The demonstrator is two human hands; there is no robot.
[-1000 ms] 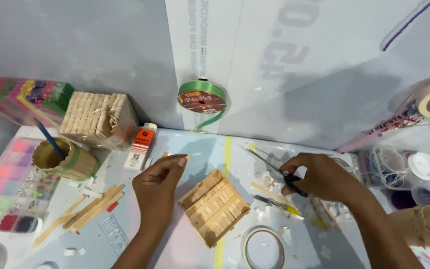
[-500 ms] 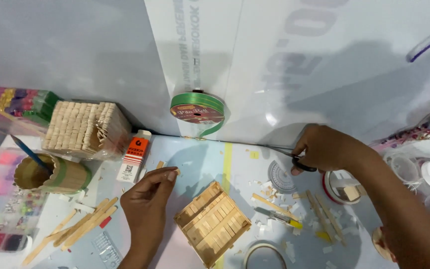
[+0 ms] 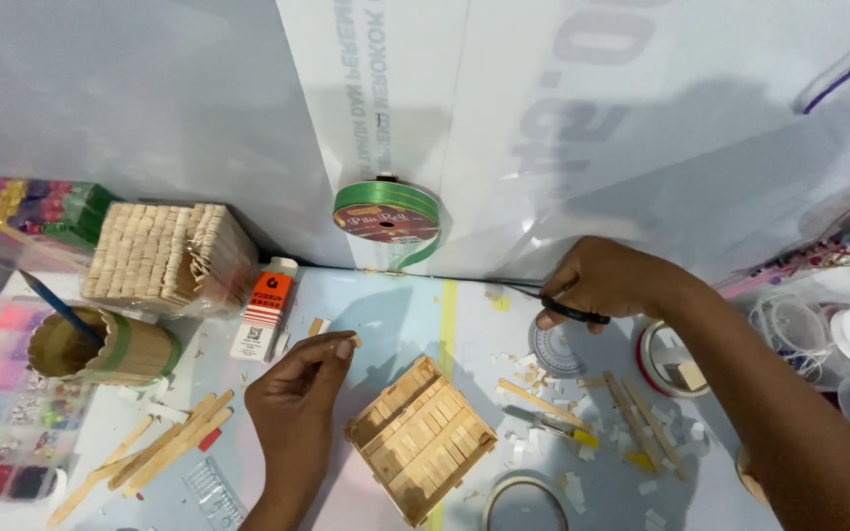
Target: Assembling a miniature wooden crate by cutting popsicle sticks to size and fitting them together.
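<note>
The left hand [image 3: 297,393] is raised over the near middle of the pale blue table [image 3: 405,305], thumb and forefinger pinched shut on a small, short piece of pale wooden stick [image 3: 339,340]. Just right of that hand lies a square panel of pale wooden craft sticks [image 3: 421,438], flat on the table and turned cornerwise, with its raised rim facing up; the hand is beside it and does not touch it.

The right hand [image 3: 602,280] is further back and to the right, near the white wall, with its fingers closed round the black handles of a pair of scissors [image 3: 563,309]; the thin blades point left along the far edge of the table. Below it lie a round clear disc [image 3: 555,352], loose wooden sticks [image 3: 641,413], a small yellow-handled cutter [image 3: 553,427] and many small white and wooden scraps.

At the far middle, a spool of green ribbon [image 3: 386,209] stands on edge against the wall. Left of it lies a white and orange glue tube [image 3: 266,307], then a block-shaped bundle of wooden sticks [image 3: 164,254]. At the left stands a round cup made of wooden sticks with a green band [image 3: 100,346], holding a blue brush. A loose heap of long wooden sticks [image 3: 154,452] lies near the left hand, and a ring of tape [image 3: 523,500] sits at the near edge.
</note>
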